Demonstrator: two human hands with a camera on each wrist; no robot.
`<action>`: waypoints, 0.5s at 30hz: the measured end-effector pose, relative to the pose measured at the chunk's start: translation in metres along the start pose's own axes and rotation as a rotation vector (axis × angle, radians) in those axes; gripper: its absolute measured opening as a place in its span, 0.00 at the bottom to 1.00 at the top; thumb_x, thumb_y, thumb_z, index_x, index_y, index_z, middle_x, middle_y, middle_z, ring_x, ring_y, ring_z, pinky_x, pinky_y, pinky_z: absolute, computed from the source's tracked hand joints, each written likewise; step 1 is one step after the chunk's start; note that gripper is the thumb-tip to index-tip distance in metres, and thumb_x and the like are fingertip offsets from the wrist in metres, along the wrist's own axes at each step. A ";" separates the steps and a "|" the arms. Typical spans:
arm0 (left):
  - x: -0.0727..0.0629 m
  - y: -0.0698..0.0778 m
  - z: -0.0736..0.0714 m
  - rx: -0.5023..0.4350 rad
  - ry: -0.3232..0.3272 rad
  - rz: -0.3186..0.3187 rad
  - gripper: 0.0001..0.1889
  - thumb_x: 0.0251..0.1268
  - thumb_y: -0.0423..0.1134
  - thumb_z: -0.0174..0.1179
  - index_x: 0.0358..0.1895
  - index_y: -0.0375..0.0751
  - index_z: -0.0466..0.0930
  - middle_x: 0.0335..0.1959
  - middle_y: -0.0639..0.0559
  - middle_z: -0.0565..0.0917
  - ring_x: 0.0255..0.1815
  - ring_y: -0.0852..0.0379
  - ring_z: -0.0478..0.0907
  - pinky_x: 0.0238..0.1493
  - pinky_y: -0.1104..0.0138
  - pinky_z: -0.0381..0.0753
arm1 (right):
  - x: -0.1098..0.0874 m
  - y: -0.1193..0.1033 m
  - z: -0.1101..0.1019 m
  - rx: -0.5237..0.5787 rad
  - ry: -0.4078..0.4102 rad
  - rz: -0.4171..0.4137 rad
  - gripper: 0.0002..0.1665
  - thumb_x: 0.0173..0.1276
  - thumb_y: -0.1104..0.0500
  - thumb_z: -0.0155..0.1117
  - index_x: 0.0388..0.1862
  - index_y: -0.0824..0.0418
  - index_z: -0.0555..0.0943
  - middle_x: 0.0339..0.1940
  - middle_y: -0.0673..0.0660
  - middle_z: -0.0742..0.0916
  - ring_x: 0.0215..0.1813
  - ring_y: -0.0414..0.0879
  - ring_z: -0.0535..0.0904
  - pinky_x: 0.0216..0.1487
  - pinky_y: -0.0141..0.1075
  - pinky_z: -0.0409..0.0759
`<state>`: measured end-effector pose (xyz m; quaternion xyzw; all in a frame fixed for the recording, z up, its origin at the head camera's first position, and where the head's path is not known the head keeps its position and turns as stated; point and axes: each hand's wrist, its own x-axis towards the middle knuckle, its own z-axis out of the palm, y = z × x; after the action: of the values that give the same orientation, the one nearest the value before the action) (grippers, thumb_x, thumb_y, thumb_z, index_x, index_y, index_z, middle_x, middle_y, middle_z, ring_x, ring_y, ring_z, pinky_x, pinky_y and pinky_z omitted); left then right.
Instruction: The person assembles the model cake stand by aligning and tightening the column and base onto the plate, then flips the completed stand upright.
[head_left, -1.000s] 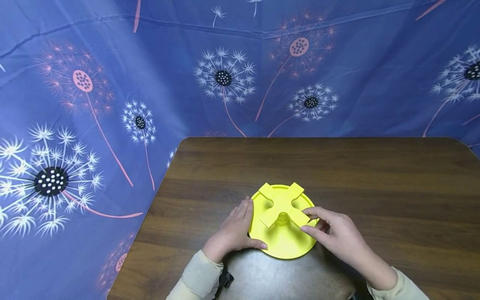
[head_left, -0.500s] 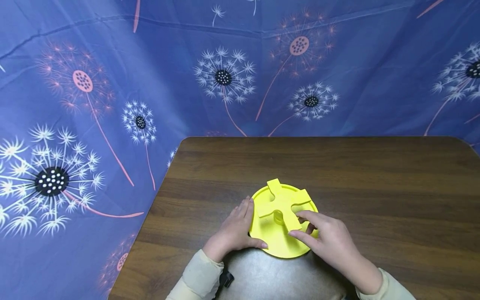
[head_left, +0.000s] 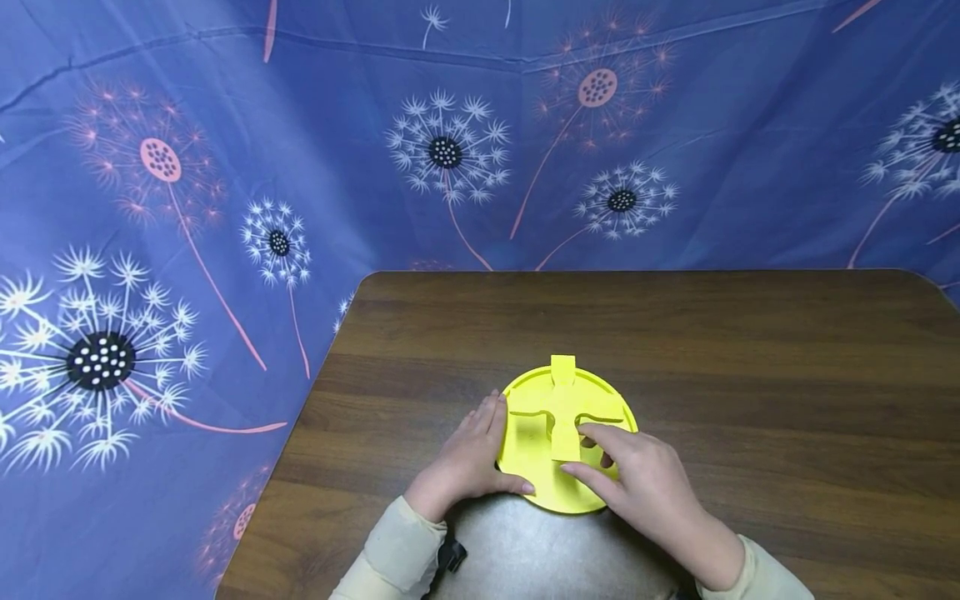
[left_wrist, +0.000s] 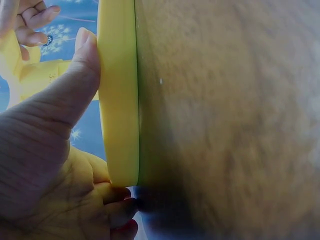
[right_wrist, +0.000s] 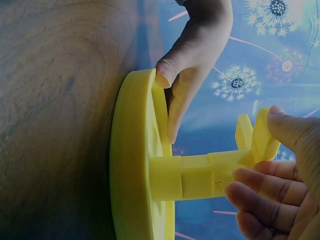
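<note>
A round yellow base (head_left: pixel 555 493) with a raised rim lies on the wooden table. From its middle rises a yellow stem (right_wrist: pixel 195 176), topped by a four-armed yellow cross handle (head_left: pixel 564 406). My left hand (head_left: pixel 467 457) holds the base at its left side, thumb over the near rim and fingers along the edge. At the arm nearest me, my right hand (head_left: pixel 651 477) pinches the cross handle between thumb and index finger. In the right wrist view the thumb is on top of that arm and the other fingers curl beneath, beside the stem.
The brown wooden table (head_left: pixel 735 350) has rounded far corners. Behind it and to the left hangs a blue cloth (head_left: pixel 360 167) with dandelion prints. A grey, shiny surface (head_left: pixel 555 558) shows in front of the base, near the forearms.
The cross handle has turned clockwise, its gripped arm swinging from the near right to straight toward me. My right hand has followed leftward. The left hand and base have stayed nearly in place.
</note>
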<state>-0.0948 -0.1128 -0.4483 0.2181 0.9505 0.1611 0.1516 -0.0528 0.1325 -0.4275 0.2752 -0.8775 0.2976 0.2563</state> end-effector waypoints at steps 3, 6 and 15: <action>0.000 0.000 -0.001 0.003 -0.005 0.001 0.67 0.44 0.68 0.70 0.77 0.32 0.40 0.79 0.38 0.45 0.78 0.46 0.44 0.74 0.53 0.53 | 0.000 -0.001 -0.001 -0.005 0.002 -0.009 0.26 0.61 0.36 0.67 0.41 0.57 0.83 0.24 0.41 0.80 0.23 0.32 0.72 0.21 0.26 0.69; 0.000 0.001 -0.001 -0.003 -0.009 -0.002 0.67 0.44 0.68 0.70 0.77 0.32 0.40 0.79 0.38 0.45 0.78 0.46 0.44 0.74 0.53 0.53 | 0.000 -0.001 -0.005 -0.004 0.005 -0.002 0.27 0.64 0.34 0.62 0.42 0.56 0.84 0.26 0.42 0.83 0.23 0.32 0.73 0.21 0.26 0.69; 0.000 0.001 -0.002 -0.022 -0.019 -0.014 0.68 0.43 0.68 0.71 0.78 0.33 0.39 0.79 0.38 0.44 0.78 0.46 0.43 0.75 0.53 0.51 | 0.007 0.013 -0.028 0.029 0.055 0.093 0.15 0.52 0.57 0.78 0.41 0.54 0.86 0.23 0.38 0.82 0.22 0.30 0.72 0.22 0.22 0.70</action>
<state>-0.0952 -0.1129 -0.4458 0.2113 0.9487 0.1683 0.1642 -0.0577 0.1573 -0.4092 0.2295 -0.8776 0.3291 0.2622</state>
